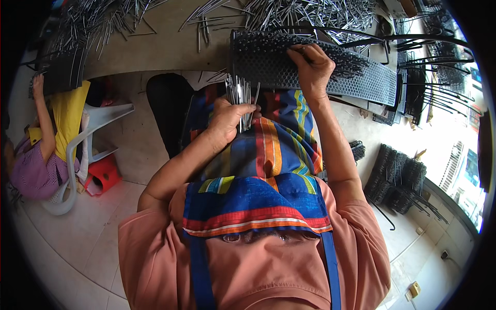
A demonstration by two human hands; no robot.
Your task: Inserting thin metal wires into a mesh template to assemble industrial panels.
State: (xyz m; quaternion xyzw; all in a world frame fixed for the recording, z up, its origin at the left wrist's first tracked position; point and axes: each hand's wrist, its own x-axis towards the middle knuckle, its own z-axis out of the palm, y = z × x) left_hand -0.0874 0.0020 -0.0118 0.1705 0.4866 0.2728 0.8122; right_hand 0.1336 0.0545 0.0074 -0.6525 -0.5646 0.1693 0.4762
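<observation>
My left hand (pixel 225 119) is closed around a bundle of thin, shiny metal rods (pixel 238 91), held upright near my lap. To its right, my right hand (pixel 315 66) hovers over a long dark perforated panel (pixel 381 82), its thumb and fingers pinched together. Whatever is between those fingertips is too small to make out. Many dark rod ends (pixel 261 45) stick up from the panel's holes, mostly along its far side and under my hand. The panel's right part shows bare holes. A black bent handle (pixel 361 37) runs along its far edge.
Heaps of loose metal rods (pixel 310 14) cover the far side of the table (pixel 165 49). A co-worker (pixel 44 160) sits at left on a white plastic chair (pixel 82 144), a hand on another dark panel (pixel 64 70). Black racks (pixel 395 178) stand on the floor at right.
</observation>
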